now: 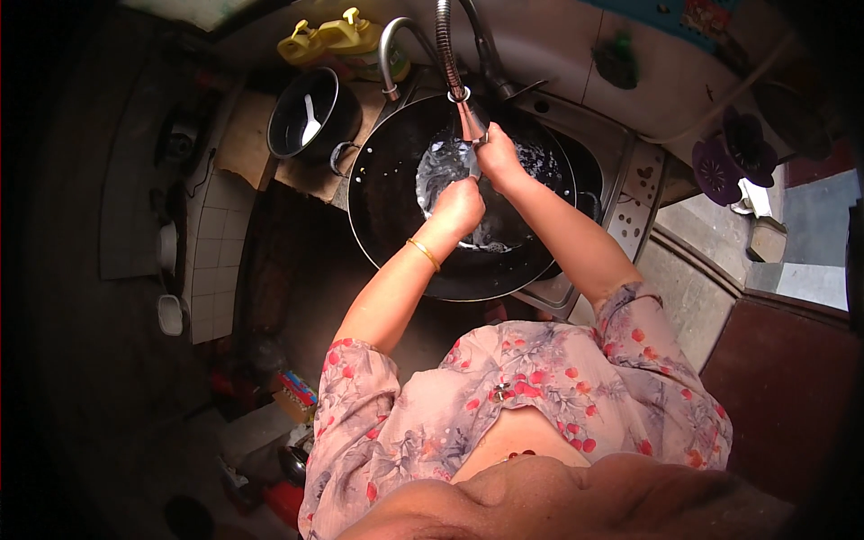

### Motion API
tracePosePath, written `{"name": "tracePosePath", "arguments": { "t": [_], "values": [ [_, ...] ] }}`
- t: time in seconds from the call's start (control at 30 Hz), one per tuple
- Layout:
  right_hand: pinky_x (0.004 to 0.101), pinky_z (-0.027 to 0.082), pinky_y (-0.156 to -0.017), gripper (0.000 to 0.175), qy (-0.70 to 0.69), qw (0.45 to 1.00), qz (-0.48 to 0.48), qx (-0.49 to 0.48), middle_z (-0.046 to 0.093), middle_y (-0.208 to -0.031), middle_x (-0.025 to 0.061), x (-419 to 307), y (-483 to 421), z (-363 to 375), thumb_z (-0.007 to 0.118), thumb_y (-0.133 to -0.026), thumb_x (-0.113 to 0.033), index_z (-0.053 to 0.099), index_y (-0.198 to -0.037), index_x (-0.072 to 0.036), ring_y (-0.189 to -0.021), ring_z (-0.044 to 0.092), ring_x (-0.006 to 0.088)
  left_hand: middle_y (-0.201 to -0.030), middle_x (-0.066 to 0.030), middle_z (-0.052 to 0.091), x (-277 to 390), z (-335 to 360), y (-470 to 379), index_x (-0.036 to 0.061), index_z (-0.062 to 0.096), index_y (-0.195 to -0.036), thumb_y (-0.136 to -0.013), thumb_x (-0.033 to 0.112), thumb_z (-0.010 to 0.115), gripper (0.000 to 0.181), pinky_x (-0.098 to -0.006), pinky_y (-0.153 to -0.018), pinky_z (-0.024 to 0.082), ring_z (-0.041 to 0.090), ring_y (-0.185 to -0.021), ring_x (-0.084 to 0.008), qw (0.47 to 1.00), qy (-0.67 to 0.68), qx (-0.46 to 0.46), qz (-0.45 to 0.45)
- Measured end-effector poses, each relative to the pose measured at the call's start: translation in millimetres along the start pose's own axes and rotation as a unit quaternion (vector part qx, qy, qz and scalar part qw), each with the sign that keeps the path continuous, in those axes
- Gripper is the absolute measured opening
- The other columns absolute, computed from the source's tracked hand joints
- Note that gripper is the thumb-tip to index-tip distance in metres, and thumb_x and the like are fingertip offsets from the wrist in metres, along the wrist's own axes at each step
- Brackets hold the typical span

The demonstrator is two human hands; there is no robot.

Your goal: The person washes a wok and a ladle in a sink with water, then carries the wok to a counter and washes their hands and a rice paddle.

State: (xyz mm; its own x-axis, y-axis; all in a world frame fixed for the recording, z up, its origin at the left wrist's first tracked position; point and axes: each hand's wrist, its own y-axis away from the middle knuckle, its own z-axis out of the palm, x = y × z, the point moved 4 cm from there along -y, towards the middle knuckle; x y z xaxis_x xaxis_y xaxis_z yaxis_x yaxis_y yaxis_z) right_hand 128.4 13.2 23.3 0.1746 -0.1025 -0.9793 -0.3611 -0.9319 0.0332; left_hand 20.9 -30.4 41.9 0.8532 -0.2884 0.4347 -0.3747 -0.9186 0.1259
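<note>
A large black wok (385, 236) with metal side handles rests over the sink, with foamy water (439, 172) in it. Above it hangs the metal spray head (470, 121) of a spring-hose faucet. My right hand (498, 158) is curled just below and beside the nozzle; its grip is partly hidden. Lower and to the left, my left hand (461, 206), with a gold bangle at the wrist, is closed around the lower part of a thin pale object (474, 164). That object spans the gap between my hands; its kind is unclear, and water blurs it.
Left of the wok stands a black pot (290, 111) holding a white spoon (310, 121). Yellow pump jugs (351, 40) and a curved faucet (388, 50) are behind. The steel sink rim (611, 162) shows at the right, with purple flower-shaped items (719, 169) beyond.
</note>
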Motion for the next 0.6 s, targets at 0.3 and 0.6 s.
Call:
{"name": "tracePosePath", "arguments": {
  "t": [0.3,0.6],
  "values": [
    [0.0291,0.045,-0.074,0.034,-0.379,0.916,0.132,0.025,0.057,-0.093,0.0099,27.7,2.7,3.9,0.051,-0.076,0.001,0.050,-0.110,0.001,-0.083,0.055,0.0183,-0.060,-0.0051,0.051,-20.5,-7.5,0.4,0.0000,0.048,-0.089,-0.077,0.003,0.051,0.013,-0.0233,-0.035,0.034,0.043,-0.043,-0.0107,0.878,0.407,-0.126,-0.219],
    [0.0342,0.048,-0.075,0.014,-0.554,0.797,0.236,-0.036,0.058,-0.089,0.0098,33.5,24.6,24.1,0.049,-0.083,-0.007,0.051,-0.096,-0.002,-0.081,0.058,0.0215,-0.055,-0.0018,0.041,-23.5,-5.2,14.6,0.0080,0.040,-0.075,-0.088,0.014,0.040,0.014,-0.0199,-0.033,0.026,0.030,-0.037,-0.0068,0.627,0.688,-0.191,-0.312]
  ]
}}
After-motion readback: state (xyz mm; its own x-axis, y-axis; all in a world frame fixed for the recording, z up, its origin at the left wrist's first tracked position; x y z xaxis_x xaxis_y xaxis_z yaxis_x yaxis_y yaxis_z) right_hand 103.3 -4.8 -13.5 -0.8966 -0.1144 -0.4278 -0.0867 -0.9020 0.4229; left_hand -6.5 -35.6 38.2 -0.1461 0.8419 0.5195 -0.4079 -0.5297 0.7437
